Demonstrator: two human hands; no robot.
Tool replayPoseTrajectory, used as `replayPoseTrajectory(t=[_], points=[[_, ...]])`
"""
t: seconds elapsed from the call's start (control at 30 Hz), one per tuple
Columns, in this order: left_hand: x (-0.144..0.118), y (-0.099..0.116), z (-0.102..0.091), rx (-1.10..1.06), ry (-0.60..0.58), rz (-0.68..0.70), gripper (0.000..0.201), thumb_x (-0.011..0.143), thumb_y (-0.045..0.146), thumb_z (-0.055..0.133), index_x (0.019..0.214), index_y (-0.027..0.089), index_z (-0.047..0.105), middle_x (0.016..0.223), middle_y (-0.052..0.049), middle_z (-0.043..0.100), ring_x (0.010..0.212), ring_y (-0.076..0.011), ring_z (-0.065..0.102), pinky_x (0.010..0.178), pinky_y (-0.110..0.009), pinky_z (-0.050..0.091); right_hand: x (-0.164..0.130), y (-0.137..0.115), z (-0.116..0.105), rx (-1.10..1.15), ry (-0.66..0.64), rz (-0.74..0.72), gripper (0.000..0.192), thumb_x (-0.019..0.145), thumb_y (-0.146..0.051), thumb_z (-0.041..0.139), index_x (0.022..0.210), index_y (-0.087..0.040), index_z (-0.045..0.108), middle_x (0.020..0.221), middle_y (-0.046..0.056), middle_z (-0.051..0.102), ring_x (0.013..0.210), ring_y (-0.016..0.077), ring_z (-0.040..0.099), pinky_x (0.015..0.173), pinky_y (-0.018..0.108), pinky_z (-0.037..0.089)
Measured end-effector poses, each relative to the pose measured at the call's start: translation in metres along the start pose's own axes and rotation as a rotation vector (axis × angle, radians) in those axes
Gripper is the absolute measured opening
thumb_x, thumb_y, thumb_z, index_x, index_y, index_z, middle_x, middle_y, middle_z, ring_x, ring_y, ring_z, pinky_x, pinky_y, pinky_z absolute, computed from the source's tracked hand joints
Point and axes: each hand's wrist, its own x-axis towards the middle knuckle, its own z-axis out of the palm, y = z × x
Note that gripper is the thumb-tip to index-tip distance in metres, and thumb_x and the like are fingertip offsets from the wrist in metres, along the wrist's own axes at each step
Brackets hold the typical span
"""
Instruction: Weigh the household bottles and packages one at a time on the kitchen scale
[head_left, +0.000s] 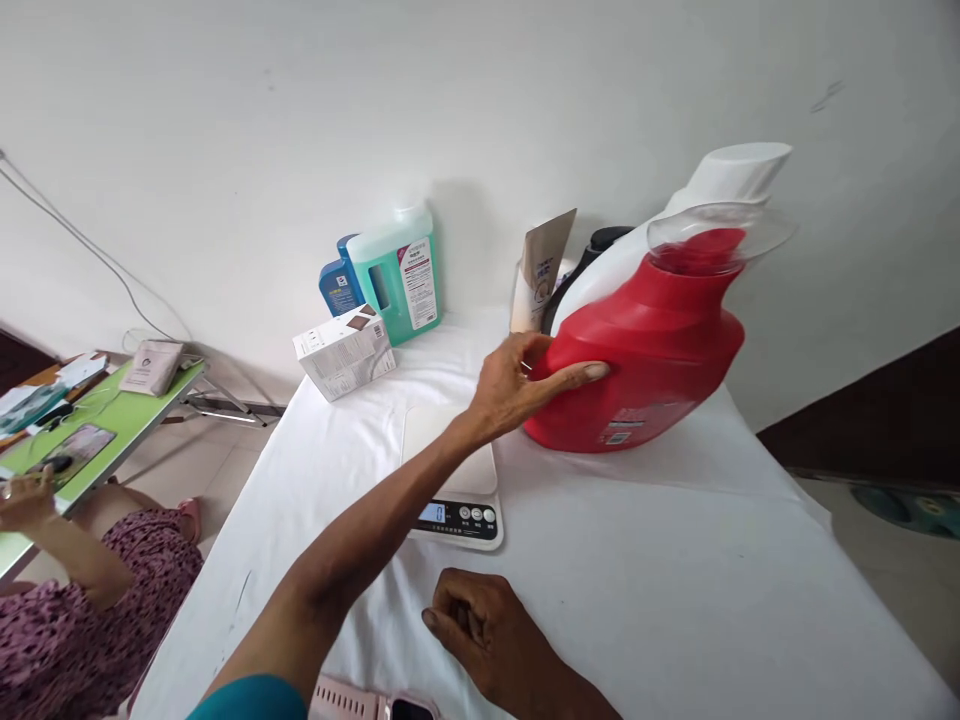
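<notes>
My left hand reaches across the table and grips a big red detergent jug at its left side. The thumb lies on the front; the other fingers go behind the edge and are partly hidden. A clear cap tops the jug. Under my left forearm is a white kitchen scale, partly covered; its display reads 0. My right hand is curled closed above the table's near part, in front of the scale, with nothing visible in it.
Behind the jug are a white bottle, a beige tube and a black-capped bottle. At the back left are a green jug, blue bottles and a white box. A pink-strapped watch lies nearest me. Another person sits left.
</notes>
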Motion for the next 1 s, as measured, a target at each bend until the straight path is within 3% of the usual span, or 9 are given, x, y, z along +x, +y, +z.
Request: replayPoseTrajectory(t=[0.07, 0.17, 0.27, 0.33, 0.4, 0.47, 0.57, 0.8, 1.0], points=[[0.0, 0.003, -0.041, 0.238, 0.116, 0.293, 0.065, 0.064, 0.061, 0.096, 0.11, 0.022, 0.071, 0.112, -0.01, 0.07, 0.097, -0.0242, 0.064, 0.088, -0.041, 0.054, 0.0, 0.0, 0.0, -0.008, 0.009, -0.011, 0.027, 0.093, -0.03, 0.058, 0.07, -0.022, 0.047, 0.063, -0.005, 0.046, 0.057, 0.0102, 0.041, 0.059, 0.025, 0.033], [-0.004, 0.008, -0.128, 0.564, 0.537, 0.503, 0.089, 0.066, 0.06, 0.095, 0.138, 0.024, 0.057, 0.139, -0.016, 0.061, 0.126, -0.0329, 0.058, 0.109, -0.052, 0.048, 0.0, -0.001, 0.0, 0.01, -0.002, -0.019, 0.027, 0.093, -0.032, 0.059, 0.07, -0.022, 0.047, 0.064, -0.005, 0.046, 0.058, 0.0105, 0.042, 0.058, 0.025, 0.033], [-0.01, 0.001, -0.218, 0.722, 0.842, 0.4, 0.118, 0.063, 0.057, 0.098, 0.157, 0.019, 0.037, 0.162, -0.021, 0.041, 0.151, -0.0375, 0.038, 0.127, -0.054, 0.032, 0.001, -0.002, 0.0, 0.04, -0.012, -0.005, 0.028, 0.093, -0.034, 0.06, 0.071, -0.022, 0.047, 0.063, -0.005, 0.046, 0.057, 0.0107, 0.041, 0.057, 0.025, 0.032], [-0.016, -0.013, -0.262, 0.694, 0.873, 0.19, 0.133, 0.056, 0.053, 0.102, 0.161, 0.015, 0.03, 0.164, -0.027, 0.036, 0.156, -0.0397, 0.033, 0.13, -0.056, 0.026, 0.001, -0.003, -0.001, 0.048, -0.01, 0.0, 0.029, 0.094, -0.035, 0.06, 0.071, -0.022, 0.047, 0.063, -0.005, 0.045, 0.057, 0.0106, 0.04, 0.056, 0.025, 0.031], [-0.021, -0.032, -0.287, 0.555, 0.801, -0.045, 0.134, 0.051, 0.05, 0.103, 0.16, 0.017, 0.032, 0.164, -0.027, 0.038, 0.155, -0.0409, 0.037, 0.126, -0.057, 0.033, 0.002, -0.003, -0.001, 0.052, -0.012, 0.006, 0.03, 0.095, -0.035, 0.059, 0.071, -0.022, 0.047, 0.063, -0.005, 0.045, 0.057, 0.0104, 0.039, 0.056, 0.025, 0.031], [-0.025, -0.051, -0.296, 0.38, 0.662, -0.144, 0.118, 0.051, 0.051, 0.101, 0.15, 0.018, 0.045, 0.155, -0.024, 0.052, 0.146, -0.039, 0.05, 0.119, -0.054, 0.043, 0.002, -0.004, -0.001, 0.054, -0.013, 0.012, 0.03, 0.095, -0.036, 0.06, 0.072, -0.022, 0.048, 0.063, -0.005, 0.044, 0.057, 0.0103, 0.039, 0.056, 0.025, 0.031], [-0.027, -0.068, -0.295, 0.227, 0.535, -0.123, 0.089, 0.055, 0.05, 0.097, 0.127, 0.016, 0.06, 0.129, -0.017, 0.071, 0.122, -0.03, 0.067, 0.107, -0.045, 0.053, 0.002, -0.004, -0.001, 0.057, -0.009, 0.023, 0.028, 0.094, -0.036, 0.06, 0.072, -0.022, 0.049, 0.063, -0.005, 0.045, 0.057, 0.0103, 0.039, 0.056, 0.025, 0.031], [-0.025, -0.067, -0.289, 0.309, 0.641, -0.101, 0.073, 0.051, 0.039, 0.098, 0.11, 0.016, 0.063, 0.118, -0.013, 0.075, 0.105, -0.0249, 0.069, 0.09, -0.038, 0.057, 0.003, -0.002, -0.002, 0.077, 0.002, 0.028, 0.027, 0.094, -0.035, 0.06, 0.072, -0.021, 0.05, 0.063, -0.005, 0.046, 0.057, 0.0101, 0.039, 0.056, 0.025, 0.031], [-0.036, -0.062, -0.265, 0.207, 0.732, -0.048, 0.076, 0.05, 0.036, 0.098, 0.11, 0.017, 0.056, 0.116, -0.011, 0.073, 0.099, -0.0218, 0.07, 0.085, -0.034, 0.059, 0.003, -0.003, -0.002, 0.06, 0.019, -0.017, 0.029, 0.094, -0.038, 0.06, 0.072, -0.021, 0.051, 0.062, -0.005, 0.047, 0.057, 0.0106, 0.041, 0.058, 0.026, 0.033]])
